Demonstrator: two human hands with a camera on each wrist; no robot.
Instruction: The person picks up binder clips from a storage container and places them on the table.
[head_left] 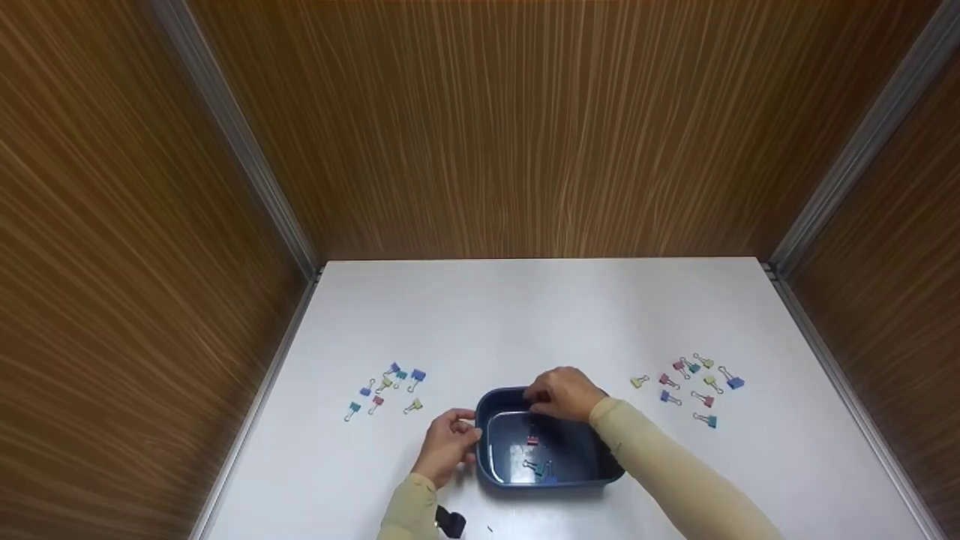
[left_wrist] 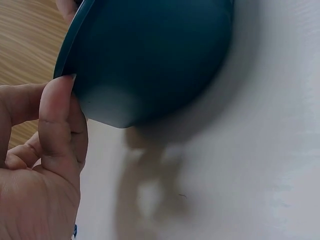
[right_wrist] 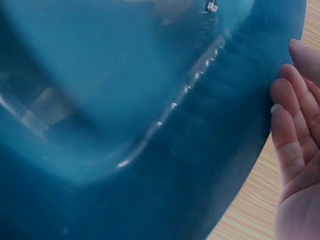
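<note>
A dark blue plastic basin (head_left: 551, 484) sits near the front of the white table, with a red binder clip (head_left: 532, 441), a green binder clip (head_left: 535, 467) and a blue binder clip (head_left: 550, 474) inside. My left hand (head_left: 444, 446) holds the basin's left rim; in the left wrist view the thumb (left_wrist: 56, 100) bends right at the edge. My right hand (head_left: 568, 394) reaches across the basin to its far rim. In the right wrist view, its loosely bent fingers (right_wrist: 284, 127) are at the rim, with no clip visible among them.
Left of the basin lies a loose group of coloured binder clips (head_left: 385, 384). Another scattered group, including a blue binder clip (head_left: 733, 382), lies to the right. Wood-patterned panels (head_left: 525, 135) enclose the table at the back and sides. A black object (head_left: 451, 523) shows near the left sleeve.
</note>
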